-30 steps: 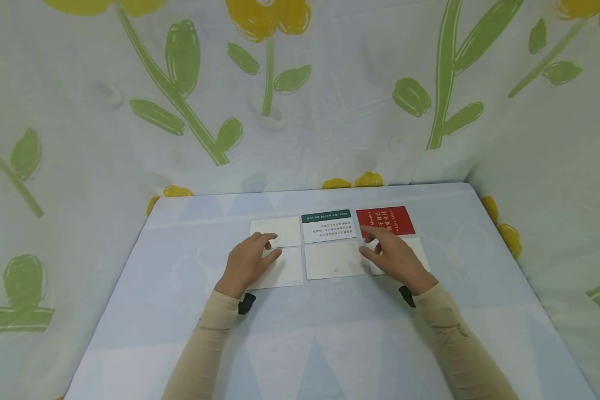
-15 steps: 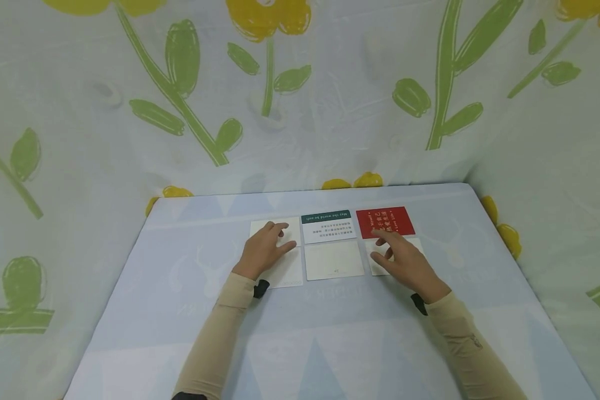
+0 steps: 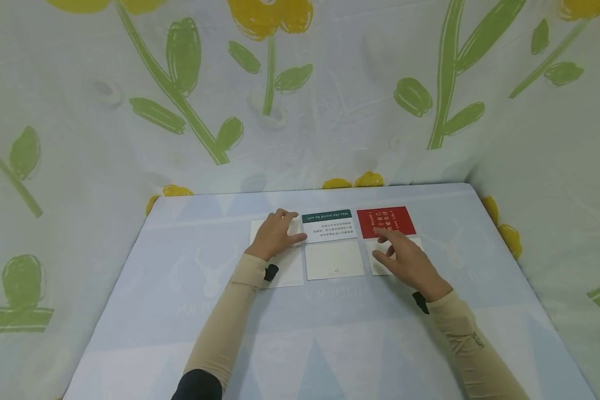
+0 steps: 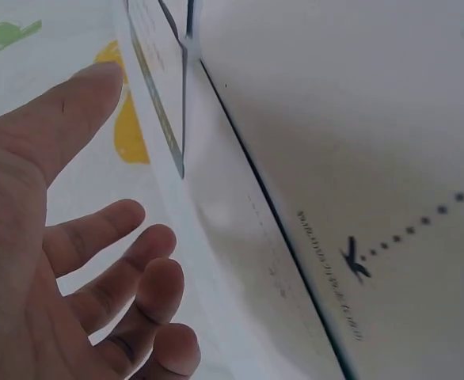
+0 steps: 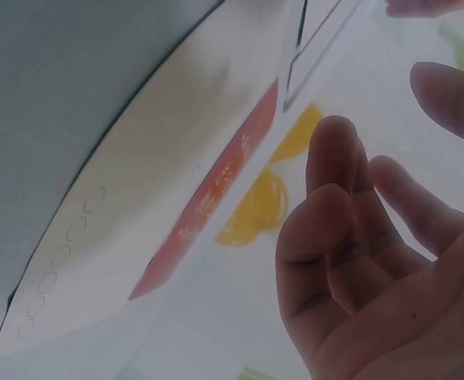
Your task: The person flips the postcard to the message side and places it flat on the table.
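Several flat cards lie in two rows of three on the table. My left hand [image 3: 272, 236], fingers loosely bent, is over the white far-left card [image 3: 257, 226]; its thumb tip overlaps the edge of the green-topped white card [image 3: 329, 229]. Partly under that wrist lies the near-left white card [image 3: 290, 268]. My right hand [image 3: 409, 262] hovers above the near-right cream card [image 3: 379, 269], its index fingertip overlapping the red card [image 3: 400, 218]. Neither hand holds anything. In the right wrist view, a row of printed circles runs along the cream card [image 5: 113, 214].
Between the hands, a cream card [image 3: 335, 260] lies below the green-topped one. A pale patterned cloth covers the table [image 3: 300, 344]. Behind it hangs a curtain [image 3: 330, 122] with yellow flowers and green stems.
My left hand has moved right and farther away, up to the green-topped card. My right hand has shifted a little right, off the red card's left edge. The cards stay in place.
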`<state>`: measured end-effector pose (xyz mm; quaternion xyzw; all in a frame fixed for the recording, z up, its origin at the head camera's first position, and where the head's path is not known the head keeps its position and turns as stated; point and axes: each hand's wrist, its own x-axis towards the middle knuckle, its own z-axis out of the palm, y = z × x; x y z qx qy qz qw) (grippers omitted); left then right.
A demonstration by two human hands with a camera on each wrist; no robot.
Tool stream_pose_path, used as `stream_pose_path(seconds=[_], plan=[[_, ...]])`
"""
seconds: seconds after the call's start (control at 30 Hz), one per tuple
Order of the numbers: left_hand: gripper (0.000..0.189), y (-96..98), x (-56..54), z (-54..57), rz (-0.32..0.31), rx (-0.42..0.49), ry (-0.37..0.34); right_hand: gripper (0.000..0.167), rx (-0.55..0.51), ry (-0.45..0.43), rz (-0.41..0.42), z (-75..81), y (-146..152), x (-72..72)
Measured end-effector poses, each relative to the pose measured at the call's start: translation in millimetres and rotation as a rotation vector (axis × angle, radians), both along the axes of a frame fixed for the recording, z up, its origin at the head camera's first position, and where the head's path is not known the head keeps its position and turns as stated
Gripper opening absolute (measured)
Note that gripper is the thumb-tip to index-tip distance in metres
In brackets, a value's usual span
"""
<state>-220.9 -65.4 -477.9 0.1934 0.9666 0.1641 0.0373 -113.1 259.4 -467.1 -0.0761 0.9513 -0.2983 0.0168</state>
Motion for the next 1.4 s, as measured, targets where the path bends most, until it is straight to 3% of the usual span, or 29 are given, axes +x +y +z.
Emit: stream_pose_path(seconds=[0.4,0.7,0.9,1.17,1.4], plan=[[0.085,16.9,-18.5,-2.2,-0.06,-0.11,0.016,0.065,0.005,0.001,-0.009,2.3,-1.0,-5.1],[0.088,27.4,-22.4,-2.7,-0.065,-0.128,-0.039,0.068,0.008,-0.017,-0.022,3.8,0.3,-7.1],[0.086,31.0,-24.7,-4.1,-0.059,-0.17,-0.04,0.068,0.007,-0.029,-0.028,4.3,-1.8,-10.4],[0.082,32.7,-23.4,3.0,-0.064,-0.221,-0.03,0.068,-0.015,-0.027,-0.036,3.8,-7.3,-18.8],[0.081,35.5,-24.7,3.2,-0.064,-0.248,-0.019,0.073,0.001,-0.033,-0.052,5.2,-14.0,-33.0]])
